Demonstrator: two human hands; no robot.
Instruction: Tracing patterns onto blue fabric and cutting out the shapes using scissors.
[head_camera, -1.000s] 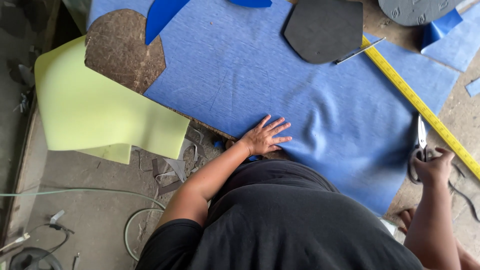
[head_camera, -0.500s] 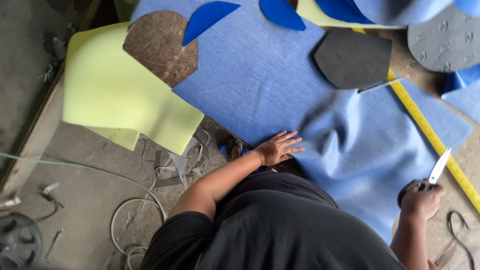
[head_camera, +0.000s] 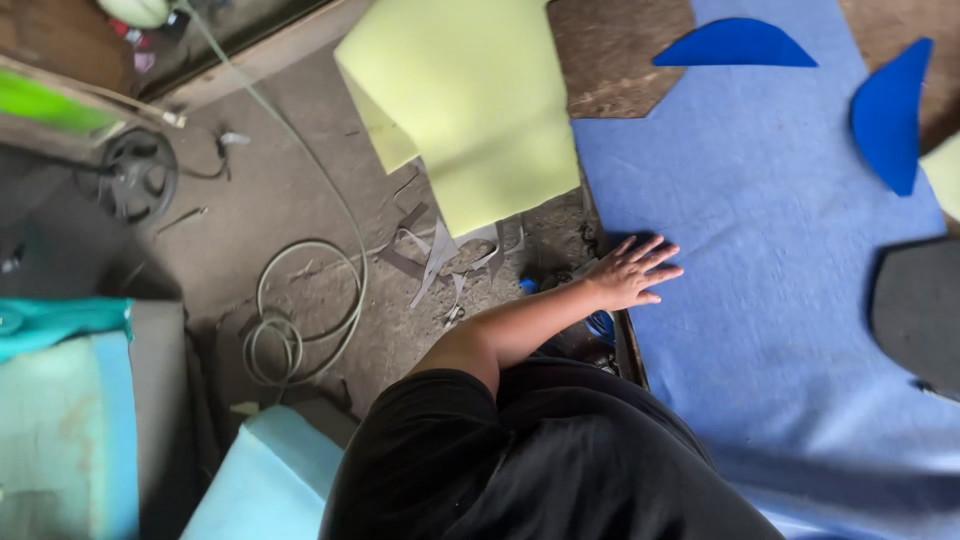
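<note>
Soft, even daylight, no glare; only a faint shadow under the left hand (head_camera: 628, 272) where it presses the pale blue felt sheet (head_camera: 780, 300). Motion blur smears the lower edge and the black-clad torso (head_camera: 520, 460). Left edge dim, teal foam blocks (head_camera: 60, 420) soft-focused.

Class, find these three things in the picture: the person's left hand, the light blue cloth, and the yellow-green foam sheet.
left hand (head_camera: 628, 275), head view, back of the hand.
light blue cloth (head_camera: 780, 260), head view, bare middle of the cloth.
yellow-green foam sheet (head_camera: 475, 100), head view, centre of its flat face.
</note>
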